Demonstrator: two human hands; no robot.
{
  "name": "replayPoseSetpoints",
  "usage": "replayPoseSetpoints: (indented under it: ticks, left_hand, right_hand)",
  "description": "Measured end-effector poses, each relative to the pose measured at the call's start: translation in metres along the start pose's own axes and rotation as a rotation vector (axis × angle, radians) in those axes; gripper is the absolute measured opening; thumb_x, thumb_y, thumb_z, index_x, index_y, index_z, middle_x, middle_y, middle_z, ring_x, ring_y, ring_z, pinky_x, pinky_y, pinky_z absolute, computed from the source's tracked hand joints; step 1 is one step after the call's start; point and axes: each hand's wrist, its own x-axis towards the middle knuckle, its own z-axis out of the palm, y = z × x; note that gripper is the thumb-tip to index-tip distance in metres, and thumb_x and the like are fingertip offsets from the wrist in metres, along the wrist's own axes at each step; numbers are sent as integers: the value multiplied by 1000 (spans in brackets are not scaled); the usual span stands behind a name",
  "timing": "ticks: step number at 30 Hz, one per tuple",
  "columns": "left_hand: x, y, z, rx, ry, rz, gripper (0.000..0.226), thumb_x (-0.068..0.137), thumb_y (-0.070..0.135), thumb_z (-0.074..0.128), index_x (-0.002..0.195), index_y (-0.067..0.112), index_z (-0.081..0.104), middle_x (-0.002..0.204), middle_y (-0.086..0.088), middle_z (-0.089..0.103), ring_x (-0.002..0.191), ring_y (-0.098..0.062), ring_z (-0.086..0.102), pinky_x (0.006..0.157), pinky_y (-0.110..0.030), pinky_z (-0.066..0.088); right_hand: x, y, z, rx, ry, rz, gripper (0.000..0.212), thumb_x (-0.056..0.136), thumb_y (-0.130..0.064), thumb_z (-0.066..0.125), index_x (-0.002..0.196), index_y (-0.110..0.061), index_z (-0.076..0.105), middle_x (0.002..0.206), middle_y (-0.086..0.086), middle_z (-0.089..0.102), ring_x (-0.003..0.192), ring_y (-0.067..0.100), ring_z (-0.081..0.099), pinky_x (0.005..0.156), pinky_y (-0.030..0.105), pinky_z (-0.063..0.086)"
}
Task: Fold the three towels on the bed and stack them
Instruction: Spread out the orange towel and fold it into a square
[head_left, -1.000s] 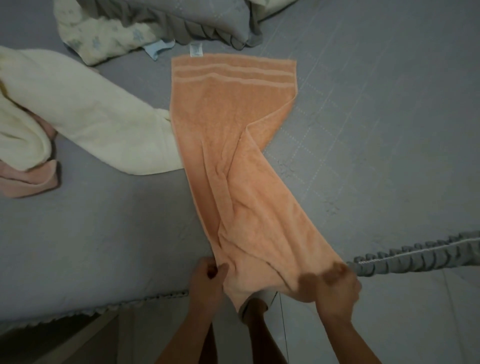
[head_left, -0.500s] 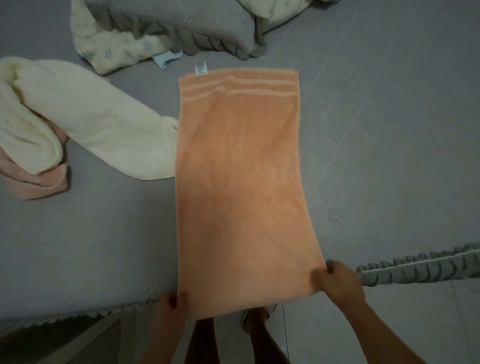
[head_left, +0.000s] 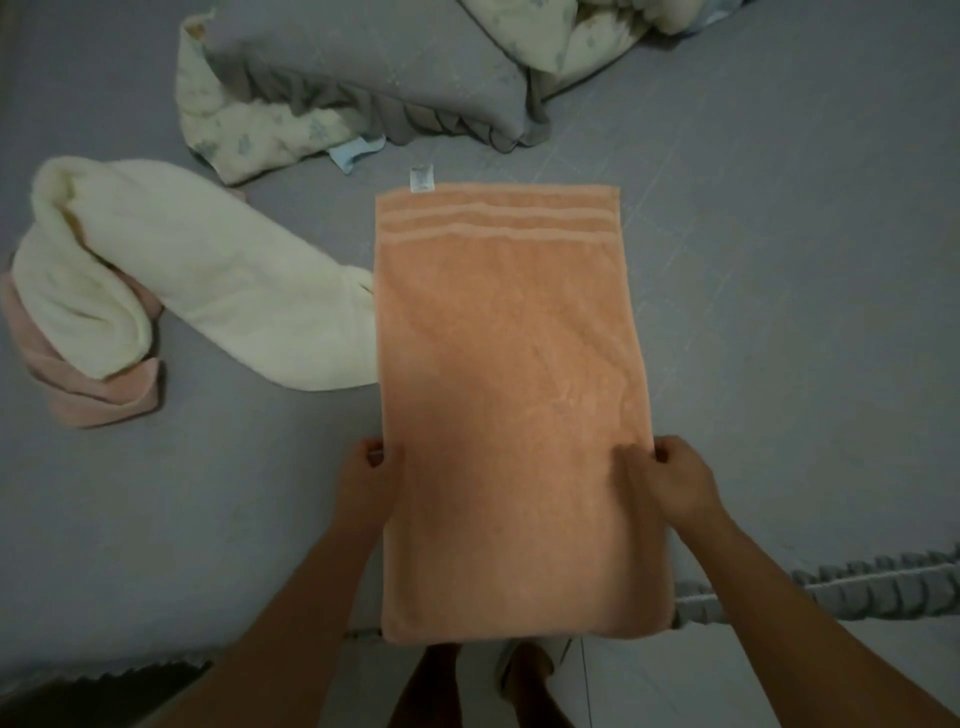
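An orange towel (head_left: 509, 374) lies flat and lengthwise on the grey bed (head_left: 779, 312), its striped end far from me and its near end hanging over the bed's edge. My left hand (head_left: 369, 475) pinches the towel's left edge. My right hand (head_left: 670, 480) grips the right edge at the same height, thumb on top. A cream towel (head_left: 192, 280) lies crumpled to the left, its end touching the orange towel. A pink towel (head_left: 93, 395) sits partly under the cream one at the far left.
A grey pillow (head_left: 374, 67) and a patterned blanket (head_left: 244, 130) lie bunched at the far side of the bed. The bed's ruffled edge (head_left: 857, 587) runs along the near right. Floor tiles and my feet show below the towel.
The twisted orange towel has been pulled flat. Both hands have moved from its near corners up along its side edges, and the near end now hangs over the bed's edge.
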Motion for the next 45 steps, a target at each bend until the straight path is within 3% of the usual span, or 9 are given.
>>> replayPoseSetpoints:
  ticks: [6,11,17,24,29,33,38,42,45]
  left_hand:
    - [69,66,-9,66,93,148,22,85,40,64,93,20,68,83,-2,72,81,-22,69,68,-29,51]
    - [136,140,-15,84,59,250,33,81,46,61,75,15,72,73,-11,73,73,-29,71,77,-48,59]
    - [203,219,-11,246,119,361,37,80,45,65,59,15,68,58,-4,69,55,-20,65,74,-36,58]
    - [243,259,-2,344,94,391,32,86,33,64,105,10,74,99,-12,75,88,-28,71,88,-37,56]
    - [280,293,8,198,175,393,39,82,36,68,112,10,71,116,-13,70,108,-25,65,100,-36,49]
    - [279,270,17,199,119,432,40,81,21,64,120,13,64,114,-1,67,105,-18,64,90,-24,49]
    - [199,183,9,238,253,830,30,82,11,59,111,13,63,109,-8,59,98,-20,51,88,-30,44]
    - [118,73,-3,161,65,448,9,86,27,65,91,30,59,90,5,61,77,-9,57,69,-31,48]
    - [67,6,-5,211,9,234,19,85,41,65,77,26,56,66,1,61,60,-13,58,49,-29,40]
  right_hand:
    - [49,-41,0,105,96,40,25,81,-39,59,86,-15,66,81,4,69,72,20,64,62,31,48]
    - [107,-101,-7,178,178,29,33,75,-38,59,74,-6,68,66,6,65,65,26,64,64,39,55]
    - [177,-171,-13,193,284,-50,32,76,-41,60,62,-12,63,59,3,61,57,20,60,61,40,55]
    - [214,-205,-23,3,366,-107,22,84,-29,63,70,-12,60,65,2,56,67,20,54,64,26,35]
    - [250,-248,-45,67,426,-171,17,80,-32,63,74,-17,64,74,5,62,70,21,59,65,32,47]
    - [245,-225,-27,138,324,-153,16,77,-32,62,86,-21,69,76,-1,67,76,19,65,66,32,55]
    - [172,-147,6,37,334,-334,57,87,-24,59,141,-19,44,138,0,53,123,9,48,103,24,34]
    - [112,-74,30,-174,290,-395,63,91,-14,60,148,-6,34,153,15,35,142,29,31,117,40,23]
    - [73,-35,45,-304,299,-379,65,92,-17,59,150,-7,31,159,14,26,147,31,20,119,43,16]
